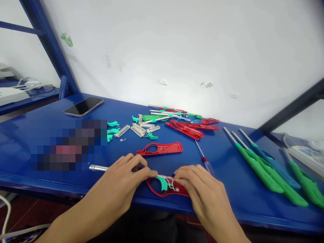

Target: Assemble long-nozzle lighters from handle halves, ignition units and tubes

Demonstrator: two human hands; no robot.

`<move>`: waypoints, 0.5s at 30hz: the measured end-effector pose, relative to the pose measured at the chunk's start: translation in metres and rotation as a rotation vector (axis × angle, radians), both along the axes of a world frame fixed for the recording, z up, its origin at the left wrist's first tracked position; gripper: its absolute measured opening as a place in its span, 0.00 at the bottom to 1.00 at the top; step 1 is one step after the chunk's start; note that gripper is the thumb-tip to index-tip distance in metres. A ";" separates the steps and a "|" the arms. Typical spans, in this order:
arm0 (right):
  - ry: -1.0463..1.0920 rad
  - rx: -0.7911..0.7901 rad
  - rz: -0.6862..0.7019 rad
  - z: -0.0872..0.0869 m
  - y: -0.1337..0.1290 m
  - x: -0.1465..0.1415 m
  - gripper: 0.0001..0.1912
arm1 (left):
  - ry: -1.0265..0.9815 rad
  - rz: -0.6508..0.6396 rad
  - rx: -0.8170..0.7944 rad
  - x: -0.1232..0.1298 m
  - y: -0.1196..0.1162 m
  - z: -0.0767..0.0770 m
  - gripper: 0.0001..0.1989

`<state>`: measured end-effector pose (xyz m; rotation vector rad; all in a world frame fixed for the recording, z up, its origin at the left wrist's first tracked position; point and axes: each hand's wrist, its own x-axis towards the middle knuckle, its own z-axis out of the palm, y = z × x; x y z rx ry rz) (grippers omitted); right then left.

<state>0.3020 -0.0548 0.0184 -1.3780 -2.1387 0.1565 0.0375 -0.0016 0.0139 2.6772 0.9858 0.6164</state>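
A red lighter shell (157,190) lies open near the table's front edge, with a green trigger (163,183) and thin white wires in it. My left hand (126,180) is closed on the shell's left end, where a metal tube (98,167) sticks out to the left from under the hand. On the right, my right hand (199,184) pinches at the wires and the shell's upper edge; the fingertips partly hide what they hold. Just behind the hands rests an empty red shell half (167,148). A screwdriver (206,162) lies behind my right hand.
Green triggers (113,131) and clear fuel tanks (138,130) lie mid-table. Behind them are red shells (187,128) and metal tubes. Several green and blue lighters (260,162) lie at the right. A phone (84,106) sits back left, beside the white wall.
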 end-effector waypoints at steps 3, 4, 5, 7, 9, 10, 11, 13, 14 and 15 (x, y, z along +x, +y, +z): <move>0.013 -0.003 0.005 0.000 0.000 0.000 0.13 | -0.013 -0.002 -0.011 -0.001 0.000 0.001 0.33; 0.014 -0.015 0.005 0.001 -0.001 -0.001 0.13 | -0.016 -0.008 -0.014 -0.001 0.000 0.001 0.33; 0.016 -0.031 -0.001 0.001 -0.001 -0.001 0.13 | -0.019 -0.012 -0.016 -0.001 0.001 0.002 0.32; 0.028 -0.066 -0.022 0.002 -0.001 -0.002 0.12 | -0.021 -0.015 -0.025 -0.001 0.000 0.002 0.31; 0.047 -0.094 -0.035 0.002 -0.002 -0.003 0.12 | -0.019 -0.006 -0.031 0.000 0.000 0.003 0.31; 0.056 -0.102 -0.033 0.002 -0.002 -0.003 0.11 | -0.014 -0.001 -0.035 0.000 0.000 0.003 0.31; 0.062 -0.109 -0.026 0.002 -0.002 -0.003 0.11 | -0.010 0.001 -0.035 0.000 0.000 0.003 0.31; 0.075 -0.118 -0.017 0.003 -0.003 -0.003 0.10 | -0.004 -0.004 -0.033 0.000 -0.001 0.004 0.33; 0.083 -0.124 -0.019 0.003 -0.003 -0.003 0.09 | -0.004 -0.010 -0.034 0.000 -0.001 0.004 0.33; 0.092 -0.132 -0.023 0.003 -0.004 -0.003 0.09 | -0.008 -0.015 -0.035 0.000 0.000 0.005 0.34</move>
